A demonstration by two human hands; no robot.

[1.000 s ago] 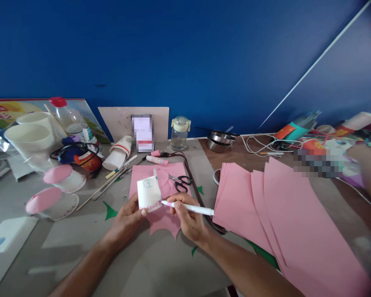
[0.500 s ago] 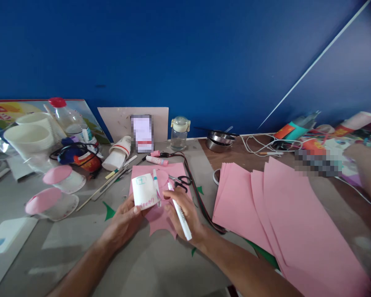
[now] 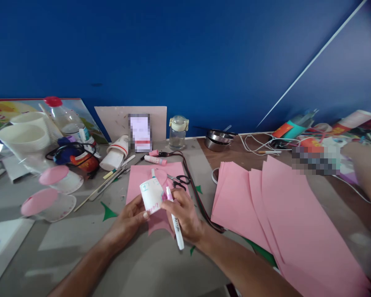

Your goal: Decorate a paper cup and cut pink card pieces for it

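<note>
My left hand (image 3: 135, 218) is closed on a white paper cup (image 3: 152, 194), tilted, with a teal mark near one end and magenta marks along the other. In my right hand (image 3: 185, 212) is a white marker (image 3: 177, 227) with a pink section near its tip; the tip points up beside the cup and the right fingers come close to the cup's side. Beneath both hands lies a cut sheet of pink paper (image 3: 136, 175). Black-handled scissors (image 3: 181, 181) and the end of a teal-and-white marker (image 3: 153, 173) rest on that sheet.
Two cups with pink paper tops (image 3: 40, 202) lie at left, near stacked paper cups (image 3: 24, 138). A phone (image 3: 141, 132) leans at the back beside a glass jar (image 3: 177, 134). Pink sheets (image 3: 284, 214) spread at right. Another person's arm (image 3: 363, 169) reaches in at far right.
The cup has turned and shifted slightly right in my left hand. My right hand has brought the marker closer to the cup, holding it more upright.
</note>
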